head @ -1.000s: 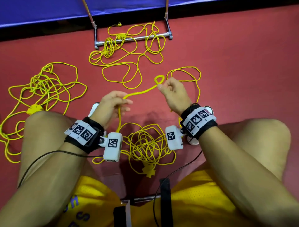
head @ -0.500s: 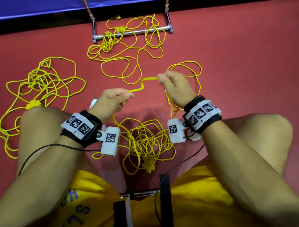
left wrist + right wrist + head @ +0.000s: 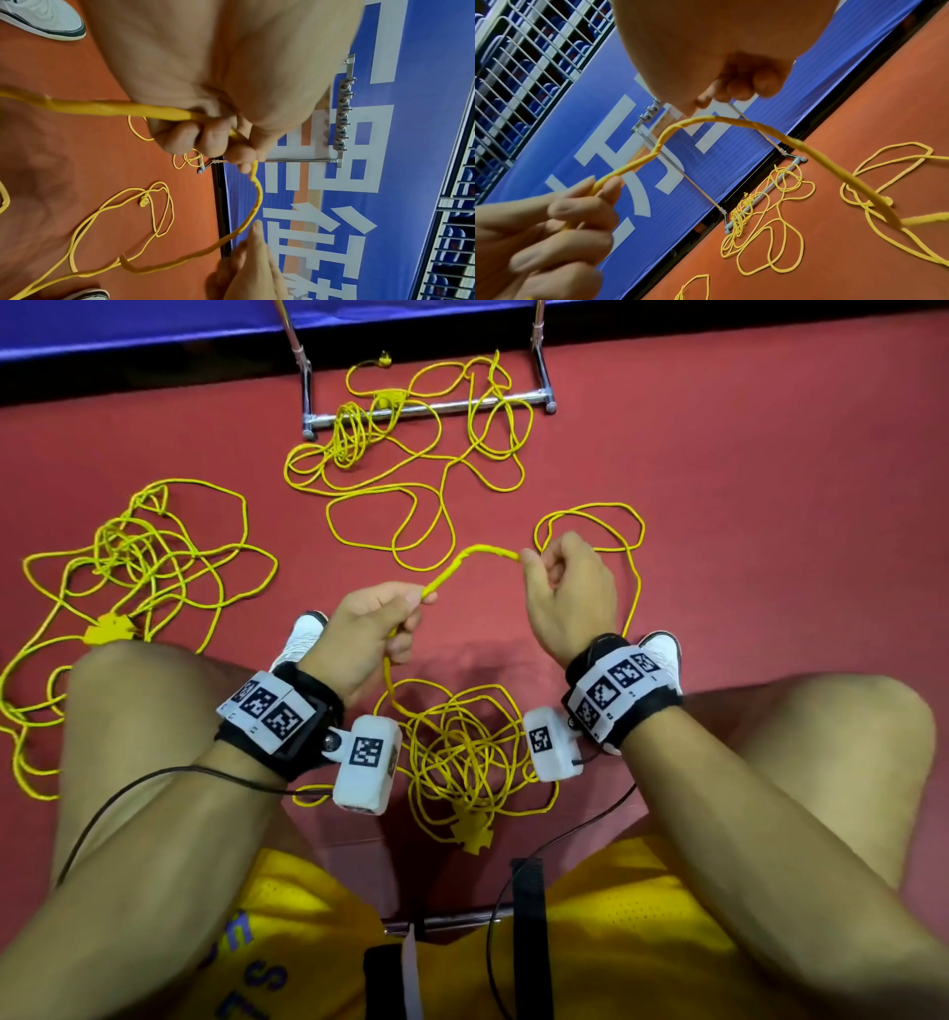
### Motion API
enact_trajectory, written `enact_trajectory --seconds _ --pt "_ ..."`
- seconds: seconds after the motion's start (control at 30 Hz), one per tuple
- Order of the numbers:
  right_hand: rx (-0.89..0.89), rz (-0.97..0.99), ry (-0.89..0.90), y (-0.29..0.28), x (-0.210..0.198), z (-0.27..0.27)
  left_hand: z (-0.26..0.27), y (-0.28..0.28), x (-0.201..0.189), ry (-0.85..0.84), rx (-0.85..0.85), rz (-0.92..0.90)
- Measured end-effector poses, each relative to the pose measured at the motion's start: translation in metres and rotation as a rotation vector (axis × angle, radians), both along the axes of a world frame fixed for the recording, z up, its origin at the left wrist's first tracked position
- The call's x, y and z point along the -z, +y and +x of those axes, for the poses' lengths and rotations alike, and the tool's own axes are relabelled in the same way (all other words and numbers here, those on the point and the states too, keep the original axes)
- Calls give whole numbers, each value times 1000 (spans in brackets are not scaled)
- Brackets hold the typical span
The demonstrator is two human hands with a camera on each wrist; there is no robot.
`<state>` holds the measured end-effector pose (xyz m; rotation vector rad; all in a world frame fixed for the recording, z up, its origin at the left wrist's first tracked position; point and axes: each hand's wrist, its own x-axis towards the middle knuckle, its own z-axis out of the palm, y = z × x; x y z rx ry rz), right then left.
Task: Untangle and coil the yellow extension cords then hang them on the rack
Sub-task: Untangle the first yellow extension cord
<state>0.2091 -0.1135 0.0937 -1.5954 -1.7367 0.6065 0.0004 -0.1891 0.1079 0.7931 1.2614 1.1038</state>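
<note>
I'm mid-untangling: my left hand (image 3: 367,629) and right hand (image 3: 567,595) each pinch the cord (image 3: 470,557) raised between them, above its tangle on the floor (image 3: 770,505). Next I'd draw slack through before coiling; 2 other cords wait.

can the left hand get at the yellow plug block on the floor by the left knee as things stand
Probably not yet: the left hand is gripping the cord stretched across to the right hand, and the plug block lies beyond the raised left knee.
</note>
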Motion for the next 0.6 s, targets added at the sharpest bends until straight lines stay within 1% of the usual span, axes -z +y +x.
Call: enact_trajectory --seconds 0.03,0.07,0.1,0.13,0.17,0.2,0.23,0.27,0.3,0.33,0.37,0.4,0.5,0.57,0.6 --pt "-20 -59 -3 -3 -1 -3 2 0 -2 -15 -15 -6" --pt "-43 -170 15 -7 -3 -6 4 0 -4 -39 -24 -16" --pt "-55 -336 93 -10 -5 -10 6 0 -6 -64 -25 -28" --pt "-45 -556 248 -14 -5 -13 7 0 -9 -86 -20 -39" --pt "-16 -789 459 -17 -4 -17 8 -1 -11 -104 -7 -47" --pt "34 -966 690 -19 -3 -18 9 -2 -12 -116 11 -53" --pt "95 -1048 906 -17 -1 -16 9 -3 -12 -116 34 -60" --pt "162 -1045 1088 -12 3 -13 9 -4 -11 -95 63 -70" --pt "230 -1007 1223 -4 8 -8 9 -6 -10 -56 101 -86" --pt "291 -965 1330 5 14 -2 9 -8 -8 -10 140 -103" --pt "350 -928 1390 12 19 2 9 -10 -6 28 171 -119" --pt "415 -899 1424 17 23 5 9 -11 -4 55 187 -128" --pt "579 -781 1437 23 30 13 13 -12 -7 139 238 -153" --pt "601 -702 1396 24 30 13 15 -17 -9 193 337 -188" --pt "539 -625 1307 24 29 12 16 -19 -9 208 397 -209"
